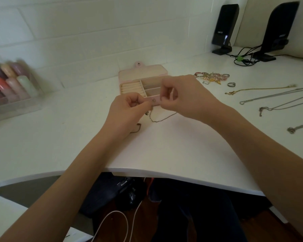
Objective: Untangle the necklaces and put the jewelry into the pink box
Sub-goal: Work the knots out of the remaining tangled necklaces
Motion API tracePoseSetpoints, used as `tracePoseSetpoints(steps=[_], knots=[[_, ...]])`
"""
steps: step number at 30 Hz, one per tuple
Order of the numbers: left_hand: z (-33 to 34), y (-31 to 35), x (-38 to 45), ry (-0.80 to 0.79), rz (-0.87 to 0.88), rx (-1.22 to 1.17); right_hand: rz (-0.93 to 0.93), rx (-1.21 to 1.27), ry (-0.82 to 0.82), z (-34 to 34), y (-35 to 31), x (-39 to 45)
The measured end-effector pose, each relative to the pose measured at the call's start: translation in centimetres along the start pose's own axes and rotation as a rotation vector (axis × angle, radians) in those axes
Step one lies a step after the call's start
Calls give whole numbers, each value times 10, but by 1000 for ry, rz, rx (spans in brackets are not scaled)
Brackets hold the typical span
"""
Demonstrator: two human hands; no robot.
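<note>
Necklaces are what we're sorting out, and we're mid-untangle on one. Far left there's a clear tray of pastel tubes, nothing to do with us. Our left hand has its fingers curled, pinching one end of a thin dark chain that droops onto the white desk. Behind it the pink box sits open, and it looks like nothing's in it yet. Our right hand pinches the chain's other end just in front of the box. Further right lie loose rings and bracelets and straightened chains. Next we'd guess: ease the knot apart gently, then lower the chain into a compartment.
</note>
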State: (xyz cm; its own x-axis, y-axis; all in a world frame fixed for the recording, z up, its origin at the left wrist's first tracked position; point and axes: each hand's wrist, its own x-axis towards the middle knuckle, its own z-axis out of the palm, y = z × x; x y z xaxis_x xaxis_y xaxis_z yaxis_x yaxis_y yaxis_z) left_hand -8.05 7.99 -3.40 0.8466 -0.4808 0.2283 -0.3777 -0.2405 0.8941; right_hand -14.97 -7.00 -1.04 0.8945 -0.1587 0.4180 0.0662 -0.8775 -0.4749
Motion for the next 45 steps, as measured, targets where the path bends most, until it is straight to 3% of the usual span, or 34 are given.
tracePoseSetpoints(steps=[3, 6, 17, 45], knots=[[0, 0, 0, 4, 4, -23, 63, 241, -42, 1, -3, 1], [0, 0, 2, 15, -13, -32, 74, 332, -87, 4, -6, 0], [2, 0, 0, 20, 14, -28, 12, 231, -104, 3, -9, -2], [1, -2, 0, 33, 51, -15, 42, 304, -127, 2, -12, -3]])
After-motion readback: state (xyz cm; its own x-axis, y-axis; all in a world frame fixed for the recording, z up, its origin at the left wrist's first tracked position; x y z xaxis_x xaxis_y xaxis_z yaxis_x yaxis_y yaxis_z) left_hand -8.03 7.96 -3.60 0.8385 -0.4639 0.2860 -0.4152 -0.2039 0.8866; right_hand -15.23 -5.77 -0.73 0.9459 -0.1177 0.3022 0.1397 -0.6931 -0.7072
